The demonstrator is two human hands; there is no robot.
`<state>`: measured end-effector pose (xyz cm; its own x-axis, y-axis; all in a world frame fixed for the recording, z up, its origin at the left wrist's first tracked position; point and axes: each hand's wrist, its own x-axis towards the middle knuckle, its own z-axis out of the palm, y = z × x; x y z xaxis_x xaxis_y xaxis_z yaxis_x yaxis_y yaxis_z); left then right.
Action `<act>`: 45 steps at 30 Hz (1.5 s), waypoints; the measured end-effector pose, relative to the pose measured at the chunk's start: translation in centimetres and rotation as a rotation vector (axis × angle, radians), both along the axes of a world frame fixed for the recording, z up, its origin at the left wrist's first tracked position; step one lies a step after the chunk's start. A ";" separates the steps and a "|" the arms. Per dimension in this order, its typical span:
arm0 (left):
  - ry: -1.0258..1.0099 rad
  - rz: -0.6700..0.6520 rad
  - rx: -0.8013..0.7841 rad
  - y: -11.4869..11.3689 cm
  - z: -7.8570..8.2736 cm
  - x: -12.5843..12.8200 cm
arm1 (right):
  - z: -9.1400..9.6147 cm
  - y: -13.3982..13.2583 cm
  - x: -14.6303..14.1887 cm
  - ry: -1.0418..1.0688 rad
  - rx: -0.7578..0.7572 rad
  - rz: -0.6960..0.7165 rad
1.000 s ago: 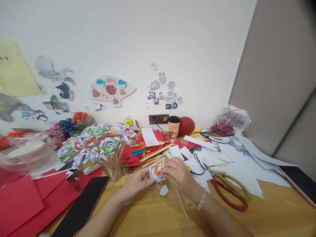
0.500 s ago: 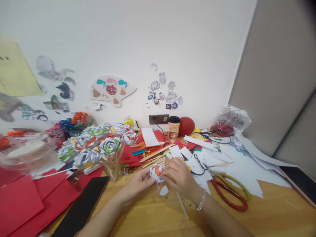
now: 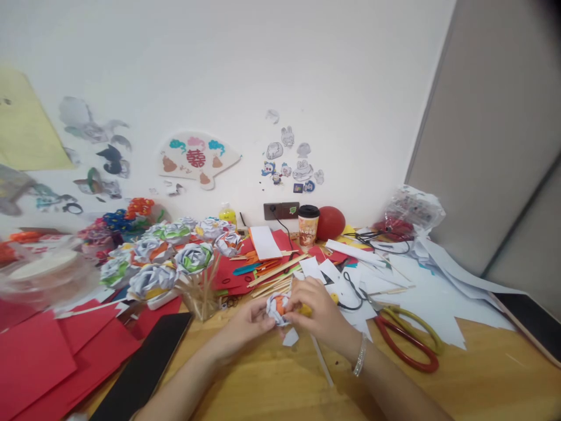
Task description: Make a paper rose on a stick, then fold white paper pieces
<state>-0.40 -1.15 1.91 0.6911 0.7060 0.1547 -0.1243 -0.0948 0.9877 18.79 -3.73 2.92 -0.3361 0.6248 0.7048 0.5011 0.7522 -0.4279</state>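
A small paper flower (image 3: 277, 306), white with an orange centre, is held just above the wooden table (image 3: 272, 380) between both hands. My left hand (image 3: 245, 327) grips it from the left with curled fingers. My right hand (image 3: 318, 313), a bracelet on its wrist, closes over its right side; something yellow shows under the fingers. A small white paper scrap (image 3: 290, 337) lies just below the flower.
Finished paper flowers on sticks (image 3: 175, 257) crowd the left. Red paper sheets (image 3: 52, 356) and a black sheet (image 3: 144, 368) lie front left. Red-handled scissors (image 3: 405, 345) and white paper offcuts (image 3: 421, 298) lie right. A paper cup (image 3: 308, 225) and red ball (image 3: 331, 223) stand by the wall.
Both hands have stayed on the flower and shifted only slightly; the right hand's fingers have turned a little around it.
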 end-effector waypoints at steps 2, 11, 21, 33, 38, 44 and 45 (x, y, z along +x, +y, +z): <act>0.006 -0.009 0.003 0.0 0.0 -0.1 | -0.1 0.0 -0.1 0.029 -0.068 -0.025; -0.153 0.048 -0.094 0.4 -1.1 -0.2 | -0.4 -0.2 0.0 0.183 -0.073 0.098; -0.229 0.018 -0.246 -0.4 -0.2 -0.5 | 0.1 0.0 0.1 0.192 0.074 0.073; -0.088 0.008 -0.052 0.2 -0.7 0.3 | -0.1 0.3 0.2 -0.106 0.235 0.019; -0.042 -0.017 -0.014 0.1 -0.4 0.1 | -0.5 0.4 0.1 -0.190 0.332 -0.052; -0.011 -0.026 0.013 0.1 -0.6 0.1 | -0.2 0.0 0.0 -0.121 0.263 -0.001; -0.007 -0.029 0.009 0.1 -0.6 0.1 | 0.0 -0.1 0.1 -0.071 0.188 0.046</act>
